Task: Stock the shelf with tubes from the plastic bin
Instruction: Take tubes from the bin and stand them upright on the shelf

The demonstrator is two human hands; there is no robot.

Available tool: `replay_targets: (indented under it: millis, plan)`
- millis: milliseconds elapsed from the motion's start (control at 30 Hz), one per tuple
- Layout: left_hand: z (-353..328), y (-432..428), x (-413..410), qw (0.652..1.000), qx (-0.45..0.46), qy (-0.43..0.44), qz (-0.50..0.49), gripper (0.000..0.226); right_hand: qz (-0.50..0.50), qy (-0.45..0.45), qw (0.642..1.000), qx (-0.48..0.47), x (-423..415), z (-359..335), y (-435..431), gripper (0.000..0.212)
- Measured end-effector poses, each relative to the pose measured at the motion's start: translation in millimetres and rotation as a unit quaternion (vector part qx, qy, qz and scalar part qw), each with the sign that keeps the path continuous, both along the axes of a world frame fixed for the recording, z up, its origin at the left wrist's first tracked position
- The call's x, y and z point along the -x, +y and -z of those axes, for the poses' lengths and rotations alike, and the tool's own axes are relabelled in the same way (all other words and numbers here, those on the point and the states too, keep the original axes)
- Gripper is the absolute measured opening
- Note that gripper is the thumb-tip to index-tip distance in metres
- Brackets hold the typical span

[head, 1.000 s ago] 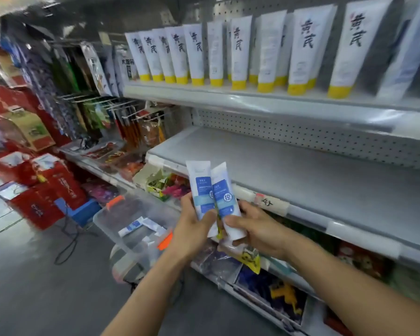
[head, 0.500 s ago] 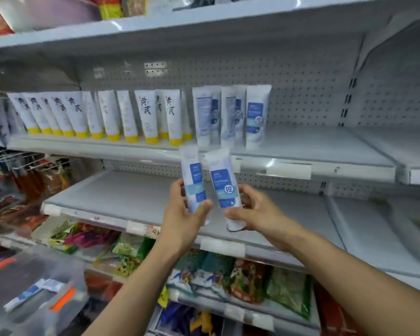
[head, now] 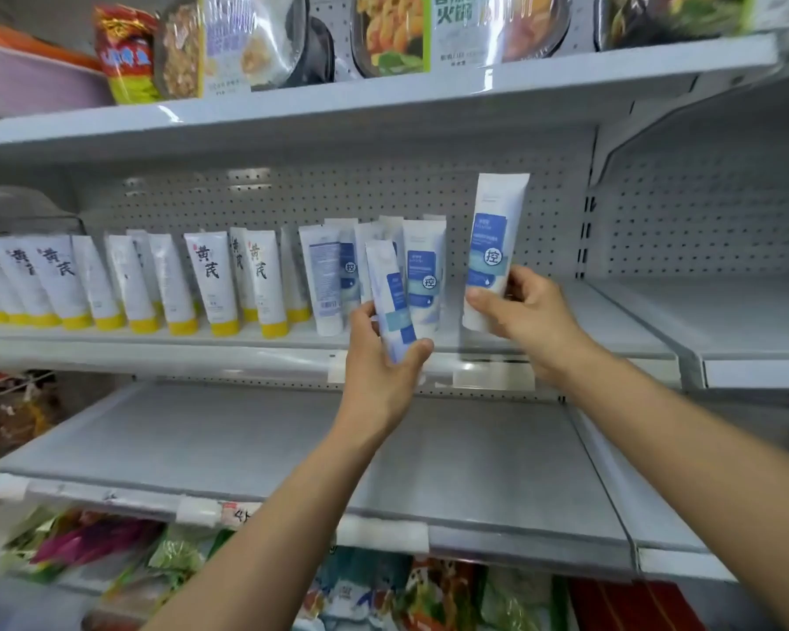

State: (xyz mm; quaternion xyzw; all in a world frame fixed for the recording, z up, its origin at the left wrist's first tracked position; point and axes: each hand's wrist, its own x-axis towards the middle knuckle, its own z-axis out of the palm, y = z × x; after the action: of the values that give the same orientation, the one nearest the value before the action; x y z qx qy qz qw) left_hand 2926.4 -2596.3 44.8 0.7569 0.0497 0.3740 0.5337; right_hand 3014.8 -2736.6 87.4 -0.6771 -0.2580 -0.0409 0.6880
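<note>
My left hand (head: 383,362) grips a white tube with a blue label (head: 390,298), tilted, in front of the shelf edge. My right hand (head: 527,311) holds a second white and blue tube (head: 495,248) upright by its lower end, just right of the row of matching tubes (head: 422,275) standing on the middle shelf (head: 611,311). Both hands are raised to that shelf. The plastic bin is out of view.
White tubes with yellow caps (head: 213,284) line the left part of the same shelf. Food packs (head: 247,38) stand on the top shelf. A bare grey shelf (head: 247,439) lies below, and snack bags (head: 110,548) sit under it. Pegboard backs the shelves.
Both hands have risen from the lower shelf's height to the middle shelf. The two tubes, held side by side before, are now apart, the right one moved up and right.
</note>
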Motion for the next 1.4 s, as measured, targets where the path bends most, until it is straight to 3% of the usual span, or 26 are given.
replay_targets:
  millis: [167, 433, 933, 1067, 1133, 1200, 1300, 1400]
  plan:
    - [-4, 9, -16, 1.000, 0.001, -0.006, 0.002, 0.052, 0.057, -0.002, 0.997, 0.060, -49, -9, 10, 0.039]
    - [-2, 16, -38, 1.000, -0.018, -0.005, -0.007, 0.053, 0.109, 0.010, 0.979, 0.170, -112, 4, 35, 0.046]
    - [-4, 19, -47, 1.000, -0.011, 0.002, 0.006, 0.055, 0.133, 0.011, 0.970, 0.203, -142, 13, 46, 0.049]
    - [-5, 18, -43, 1.000, -0.008, -0.002, 0.006, 0.056, 0.149, 0.037, 0.961, 0.232, -137, 12, 38, 0.062]
    - [-4, 19, -40, 1.000, -0.010, -0.010, 0.004, 0.056, 0.188, 0.017, 0.951, 0.244, -132, 11, 30, 0.066]
    - [-5, 19, -37, 1.000, -0.015, -0.018, 0.002, 0.056, 0.205, -0.027, 0.950, 0.234, -117, 9, 23, 0.053]
    - [-6, 16, -34, 0.999, -0.020, -0.025, -0.004, 0.057, 0.106, -0.049, 0.981, 0.156, -79, 2, 14, 0.023]
    - [-7, 8, -33, 0.999, -0.033, -0.028, -0.003, 0.056, -0.067, -0.068, 0.984, 0.154, -37, -7, 12, 0.021]
